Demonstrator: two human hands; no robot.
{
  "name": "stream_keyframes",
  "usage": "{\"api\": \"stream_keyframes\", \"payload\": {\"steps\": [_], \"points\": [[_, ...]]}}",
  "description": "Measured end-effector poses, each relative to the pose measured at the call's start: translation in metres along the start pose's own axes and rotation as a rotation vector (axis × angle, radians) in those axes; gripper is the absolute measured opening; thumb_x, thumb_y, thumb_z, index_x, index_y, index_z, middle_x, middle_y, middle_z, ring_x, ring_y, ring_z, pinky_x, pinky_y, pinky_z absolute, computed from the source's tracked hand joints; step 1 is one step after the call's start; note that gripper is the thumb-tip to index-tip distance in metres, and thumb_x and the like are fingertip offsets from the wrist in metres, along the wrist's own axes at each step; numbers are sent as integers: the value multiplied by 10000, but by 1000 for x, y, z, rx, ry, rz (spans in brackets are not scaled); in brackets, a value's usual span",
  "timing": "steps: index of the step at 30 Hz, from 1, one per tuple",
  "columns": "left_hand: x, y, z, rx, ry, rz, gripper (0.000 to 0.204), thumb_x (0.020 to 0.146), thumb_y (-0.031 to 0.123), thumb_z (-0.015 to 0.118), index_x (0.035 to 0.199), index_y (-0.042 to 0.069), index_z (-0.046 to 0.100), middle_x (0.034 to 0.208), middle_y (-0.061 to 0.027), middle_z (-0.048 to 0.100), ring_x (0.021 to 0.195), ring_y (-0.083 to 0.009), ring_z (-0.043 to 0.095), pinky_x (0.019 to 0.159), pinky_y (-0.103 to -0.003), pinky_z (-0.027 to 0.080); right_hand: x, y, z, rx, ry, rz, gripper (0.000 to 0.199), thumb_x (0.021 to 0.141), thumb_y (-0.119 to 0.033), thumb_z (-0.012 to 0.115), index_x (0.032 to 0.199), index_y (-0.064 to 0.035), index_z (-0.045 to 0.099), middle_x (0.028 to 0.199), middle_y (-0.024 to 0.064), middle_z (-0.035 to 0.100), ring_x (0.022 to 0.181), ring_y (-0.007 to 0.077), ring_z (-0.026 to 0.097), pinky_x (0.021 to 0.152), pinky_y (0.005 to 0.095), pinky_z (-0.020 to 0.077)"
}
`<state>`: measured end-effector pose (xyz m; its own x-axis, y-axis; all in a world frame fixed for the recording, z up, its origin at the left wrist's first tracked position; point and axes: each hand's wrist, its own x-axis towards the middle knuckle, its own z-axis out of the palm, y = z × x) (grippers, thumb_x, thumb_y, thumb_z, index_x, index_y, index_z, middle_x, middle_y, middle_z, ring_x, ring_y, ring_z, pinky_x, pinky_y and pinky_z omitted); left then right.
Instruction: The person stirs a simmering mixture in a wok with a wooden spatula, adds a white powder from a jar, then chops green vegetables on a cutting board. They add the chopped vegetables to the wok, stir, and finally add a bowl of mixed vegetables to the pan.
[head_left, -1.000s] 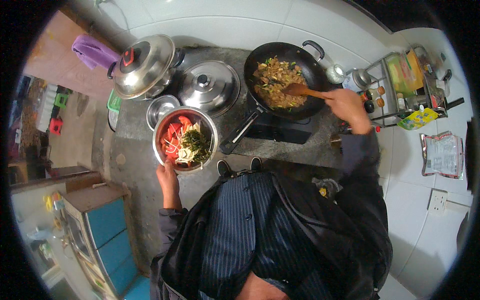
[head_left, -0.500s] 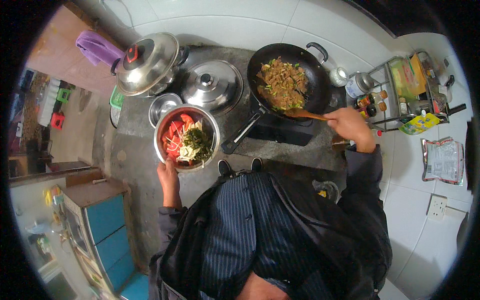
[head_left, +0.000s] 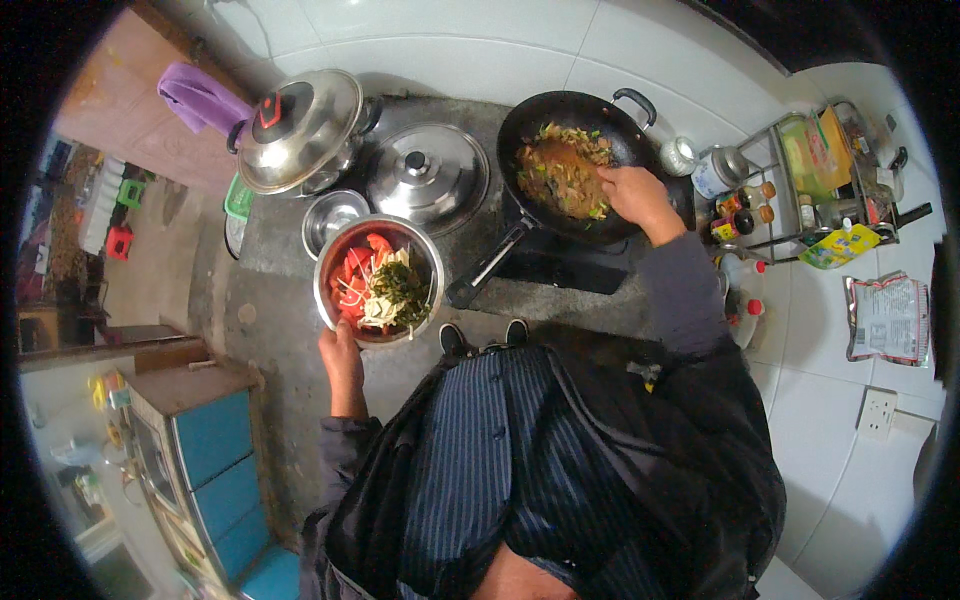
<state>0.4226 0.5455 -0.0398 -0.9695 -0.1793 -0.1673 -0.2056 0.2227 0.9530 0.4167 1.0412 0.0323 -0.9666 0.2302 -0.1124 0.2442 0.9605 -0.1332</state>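
On the left, a metal bowl (head_left: 428, 260) holds red tomato pieces (head_left: 354, 272), pale strips and chopped dark greens (head_left: 397, 292). My left hand (head_left: 341, 357) grips the bowl's near-left rim. Over to the right, a black wok (head_left: 635, 145) sits on a dark stove (head_left: 562, 265), with browned meat and green bits (head_left: 552, 192) in it. My right hand (head_left: 640, 202) is closed inside the wok's right side, holding a wooden spatula (head_left: 578, 180). The spatula is smeared by motion and partly hidden by the hand and food.
Behind the bowl stand a lidded steel pot (head_left: 312, 125), a domed lid (head_left: 425, 178) and a small metal bowl (head_left: 325, 215). The wok's long handle (head_left: 485, 270) points toward me. Jars (head_left: 720, 172) and a wire rack (head_left: 785, 165) with condiments line the right wall.
My right hand has moved left and up, from outside the wok into it, with the spatula. The food is stirred and blurred. My left hand keeps its hold on the bowl.
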Motion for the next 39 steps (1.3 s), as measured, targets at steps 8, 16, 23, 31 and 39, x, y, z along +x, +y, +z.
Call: {"api": "stream_keyframes", "payload": {"steps": [8,16,23,31,39], "points": [[10,-5,-11,104,-139,-108,322,923,209,432,949,-79,573,784,-52,605,612,-106,512,524,-258,399,5,27,-8,0,193,16,264,831,-272,544,1061,-235,668,853,120,656,788,340,624,690,469,498],[7,11,-8,130,-79,-97,316,922,229,460,889,-62,579,728,-45,590,590,-92,490,512,-251,384,-72,54,-21,-60,90,102,286,828,-224,573,1104,-219,651,834,133,650,787,348,614,685,464,488],[9,40,0,103,-100,-21,303,915,206,452,904,-70,577,760,-60,598,627,-102,512,548,-258,415,-91,21,-38,-66,60,87,297,805,-216,591,1095,-188,648,825,131,644,765,340,604,656,458,474],[27,33,11,61,-115,98,307,905,216,462,874,-65,580,753,-45,583,667,-115,504,596,-285,417,-118,24,18,-78,174,83,259,812,-222,581,1059,-199,657,769,121,642,723,340,616,627,464,488],[70,80,55,286,-267,323,321,894,255,507,797,-47,553,661,-56,565,617,-106,488,546,-295,400,-153,15,9,-4,211,212,275,817,-214,591,1082,-184,659,793,140,645,737,348,611,634,461,489]]}}
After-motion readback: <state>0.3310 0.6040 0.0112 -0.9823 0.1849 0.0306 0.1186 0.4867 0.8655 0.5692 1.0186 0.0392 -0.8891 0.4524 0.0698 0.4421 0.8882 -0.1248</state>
